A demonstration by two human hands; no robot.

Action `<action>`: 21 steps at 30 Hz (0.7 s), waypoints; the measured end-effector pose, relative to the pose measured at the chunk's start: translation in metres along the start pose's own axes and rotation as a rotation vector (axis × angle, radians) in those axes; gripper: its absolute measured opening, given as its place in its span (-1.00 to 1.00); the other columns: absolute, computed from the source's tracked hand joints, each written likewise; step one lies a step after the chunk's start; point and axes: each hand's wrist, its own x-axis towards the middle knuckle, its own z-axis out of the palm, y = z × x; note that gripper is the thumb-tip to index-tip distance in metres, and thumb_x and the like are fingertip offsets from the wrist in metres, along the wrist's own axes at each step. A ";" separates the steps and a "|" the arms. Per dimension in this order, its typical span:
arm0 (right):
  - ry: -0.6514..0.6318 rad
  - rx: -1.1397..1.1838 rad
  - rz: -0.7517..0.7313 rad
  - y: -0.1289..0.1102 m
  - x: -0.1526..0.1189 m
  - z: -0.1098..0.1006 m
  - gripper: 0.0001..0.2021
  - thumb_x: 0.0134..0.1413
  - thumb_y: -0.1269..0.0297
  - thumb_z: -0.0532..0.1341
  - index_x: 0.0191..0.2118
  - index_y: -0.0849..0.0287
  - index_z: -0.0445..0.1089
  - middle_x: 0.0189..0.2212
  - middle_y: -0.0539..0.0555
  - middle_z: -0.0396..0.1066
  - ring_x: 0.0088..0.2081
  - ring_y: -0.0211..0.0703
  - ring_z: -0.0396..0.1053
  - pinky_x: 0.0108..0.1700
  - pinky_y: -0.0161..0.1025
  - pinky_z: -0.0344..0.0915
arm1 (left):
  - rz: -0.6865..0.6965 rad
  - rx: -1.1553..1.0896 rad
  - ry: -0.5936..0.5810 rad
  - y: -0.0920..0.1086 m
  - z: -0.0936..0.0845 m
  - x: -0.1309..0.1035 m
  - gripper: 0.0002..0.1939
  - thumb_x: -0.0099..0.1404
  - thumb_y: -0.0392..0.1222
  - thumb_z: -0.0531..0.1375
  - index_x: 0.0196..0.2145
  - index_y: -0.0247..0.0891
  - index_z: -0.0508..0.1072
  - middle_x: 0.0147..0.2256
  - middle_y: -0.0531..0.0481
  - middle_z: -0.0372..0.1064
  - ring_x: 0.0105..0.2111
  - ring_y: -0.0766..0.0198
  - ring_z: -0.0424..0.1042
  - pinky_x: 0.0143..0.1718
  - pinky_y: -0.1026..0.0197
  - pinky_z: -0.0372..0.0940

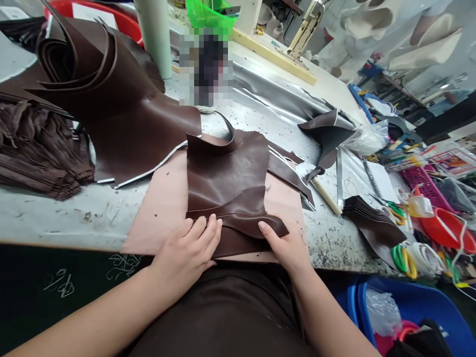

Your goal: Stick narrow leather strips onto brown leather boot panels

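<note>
Brown leather piece (226, 178) is lying on a pinkish cutting mat (159, 208) at the near edge of the worktable (55, 213), its far edge curling upward and its near part folding over into a strip. Left hand (186, 250) is pressing flat on the near left corner of the leather, its fingers (203, 230) lying close together and pointing far. Right hand (286, 245) is sitting at the near right, its thumb and fingers pinching the folded near edge of the same piece.

Far left, a large pile of curled leather sheets (104, 79) is resting on the table, and a stack of dark fringed strips (37, 153) is sitting at the left edge. To the right, a smaller leather scrap (327, 131) is standing tented, and a stack of dark cut pieces (372, 223) is lying near the table's right edge. Green-handled scissors (403, 258) and a red bowl (446, 230) are lying farther right, above a blue bin (420, 302).
</note>
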 end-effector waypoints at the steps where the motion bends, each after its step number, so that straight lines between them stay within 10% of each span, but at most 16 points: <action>1: -0.015 -0.006 0.011 0.000 0.000 0.000 -0.74 -0.05 0.08 0.17 -0.36 0.20 0.39 -0.43 0.07 0.44 -0.35 -0.09 0.37 -0.29 -0.20 0.31 | -0.002 -0.005 0.002 0.002 0.000 0.002 -0.30 0.02 0.11 0.28 0.04 -0.37 0.33 0.02 -0.16 0.30 -0.08 0.06 0.24 -0.14 0.12 0.18; 10: -0.143 -0.126 -0.062 0.003 -0.001 -0.008 -0.77 0.06 0.13 0.10 -0.34 0.15 0.41 -0.30 0.08 0.36 -0.26 -0.11 0.35 -0.19 -0.19 0.29 | 0.024 -0.024 -0.095 0.013 -0.007 0.018 -0.20 0.00 0.18 0.26 0.13 -0.23 0.22 0.02 -0.21 0.28 -0.17 0.01 0.31 -0.29 0.09 0.26; 15: -0.229 -0.011 -0.297 0.000 0.007 -0.015 -0.65 0.14 0.21 0.03 0.03 0.08 0.31 -0.09 0.11 0.24 -0.13 -0.15 0.29 -0.06 -0.17 0.24 | 0.059 -0.050 -0.038 0.015 -0.006 0.021 -0.25 0.00 0.12 0.29 0.08 -0.34 0.29 0.07 -0.14 0.26 -0.03 0.00 0.27 -0.13 0.07 0.27; 21: -0.241 0.170 -0.026 0.008 0.034 -0.032 -0.71 -0.06 0.17 0.18 -0.20 0.21 0.32 -0.58 -0.08 0.21 -0.53 -0.28 0.20 -0.44 -0.28 0.21 | 0.032 -0.037 -0.011 0.016 -0.008 0.021 -0.29 -0.02 0.03 0.33 0.06 -0.31 0.32 0.04 -0.08 0.30 -0.03 0.01 0.31 -0.10 0.10 0.30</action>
